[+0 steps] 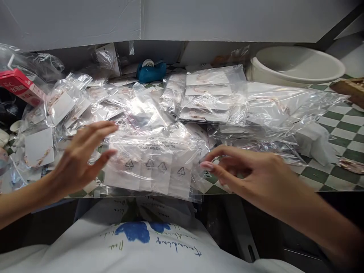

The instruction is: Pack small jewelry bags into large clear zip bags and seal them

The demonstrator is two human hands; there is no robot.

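A stack of small clear plastic bags (150,167) with white cards and recycling marks lies at the table's front edge, between my hands. My left hand (82,159) hovers at its left side, fingers stretched out and apart, holding nothing. My right hand (241,170) reaches in from the right, fingers loosely extended toward the stack's right edge, with nothing in them. More bagged jewellery cards (210,94) are piled behind, and loose cards with chains (38,149) lie at the left.
A white basin (298,64) stands at the back right. A blue tape dispenser (150,70) sits at the back centre, a red box (19,85) at far left. The green-and-white checkered tabletop (341,132) shows at right, with crumpled white tissue (315,142).
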